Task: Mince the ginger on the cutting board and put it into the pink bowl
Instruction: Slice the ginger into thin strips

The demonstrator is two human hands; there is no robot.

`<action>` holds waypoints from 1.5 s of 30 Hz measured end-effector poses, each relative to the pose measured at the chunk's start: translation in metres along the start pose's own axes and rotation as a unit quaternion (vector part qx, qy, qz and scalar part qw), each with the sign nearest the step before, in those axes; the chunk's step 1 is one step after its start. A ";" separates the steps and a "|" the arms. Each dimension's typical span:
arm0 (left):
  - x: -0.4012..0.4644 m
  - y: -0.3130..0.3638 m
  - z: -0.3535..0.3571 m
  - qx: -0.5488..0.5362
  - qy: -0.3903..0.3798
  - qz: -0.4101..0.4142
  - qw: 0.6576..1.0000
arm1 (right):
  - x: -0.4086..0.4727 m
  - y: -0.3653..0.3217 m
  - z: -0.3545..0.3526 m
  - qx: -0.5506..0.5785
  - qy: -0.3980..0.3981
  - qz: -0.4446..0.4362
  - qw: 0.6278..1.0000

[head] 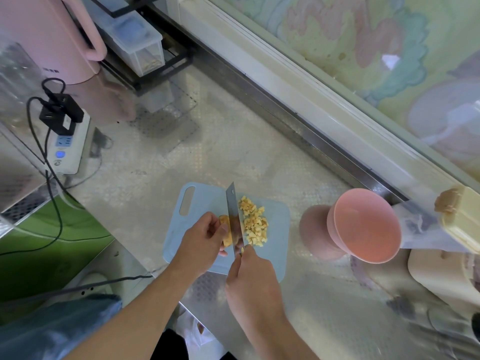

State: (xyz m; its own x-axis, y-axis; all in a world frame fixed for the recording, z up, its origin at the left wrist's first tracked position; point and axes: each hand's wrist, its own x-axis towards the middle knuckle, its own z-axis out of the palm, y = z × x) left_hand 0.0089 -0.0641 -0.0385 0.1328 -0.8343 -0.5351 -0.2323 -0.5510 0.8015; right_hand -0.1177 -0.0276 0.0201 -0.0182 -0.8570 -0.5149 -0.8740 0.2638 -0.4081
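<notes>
light: soft, even daylight | glare: sheen on worktop [233,157] | blur: corners smeared | distortion: wide-angle bending at edges

Steel counter [161,162] bears cutting board [275,219], pink bowl [363,224], seemingly kettle [39,35].

— Which colours are seen on the cutting board [279,224]?
— A pale blue board is shown, with pale yellow diced ginger [255,224] spread on it; tan skin is seen on the uncut ginger piece [226,233]. The cleaver [233,216] blade is grey steel.

— And around it?
— A salmon-pink bowl [368,227] is shown on a silvery countertop [207,141] embossed with a fine dotted pattern. A pink kettle [52,37], a white power strip [68,146] with black plugs [61,114] and a blue button, and a clear plastic container [135,40] are seen. Pastel green, pink and yellow shapes are painted on the window [363,42].
</notes>
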 end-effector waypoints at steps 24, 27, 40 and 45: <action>0.010 -0.001 -0.002 0.043 -0.014 0.005 0.999 | 0.022 -0.005 -0.002 -0.040 -0.065 0.034 0.997; 0.010 -0.003 -0.003 0.042 -0.017 0.009 0.999 | 0.034 -0.006 0.008 -0.020 -0.050 0.023 0.998; 0.005 -0.004 -0.001 0.012 -0.006 0.006 1.000 | 0.012 0.000 -0.003 0.030 0.027 -0.001 0.999; 0.001 -0.007 0.001 -0.004 0.002 0.011 1.000 | 0.002 -0.001 -0.003 0.041 0.029 -0.001 0.999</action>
State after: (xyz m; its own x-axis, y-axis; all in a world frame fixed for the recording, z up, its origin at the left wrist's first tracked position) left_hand 0.0097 -0.0617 -0.0449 0.1316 -0.8458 -0.5171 -0.2265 -0.5335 0.8149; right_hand -0.1180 -0.0311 0.0219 -0.0472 -0.8814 -0.4700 -0.8309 0.2958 -0.4713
